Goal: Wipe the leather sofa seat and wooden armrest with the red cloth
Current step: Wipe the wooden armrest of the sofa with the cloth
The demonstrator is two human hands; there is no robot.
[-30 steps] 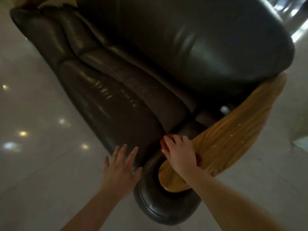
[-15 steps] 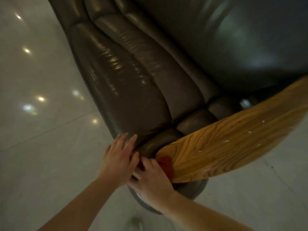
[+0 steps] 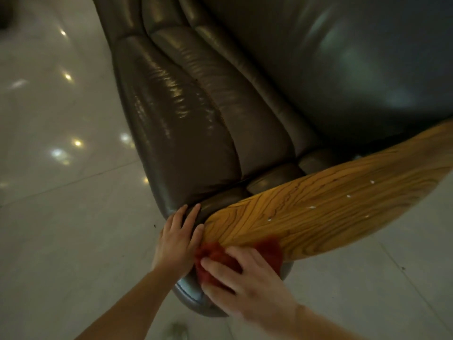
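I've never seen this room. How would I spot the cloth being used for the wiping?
Find the big dark leather sofa and follow it to the wooden armrest at its near end. At that armrest's front tip, the red cloth is bunched under the right hand, beside the left hand. It is the only red, soft thing among brown leather, tan wood and pale floor tiles.

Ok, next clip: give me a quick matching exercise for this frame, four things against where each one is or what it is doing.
Things:
1. red cloth
2. left hand
3. right hand
4. wooden armrest

States:
A. pressing the cloth down
B. flat on the dark leather, holding nothing
C. bunched at the near end of the armrest
D. runs up to the right, with small pale specks

Pairs: 1-C, 2-B, 3-A, 4-D
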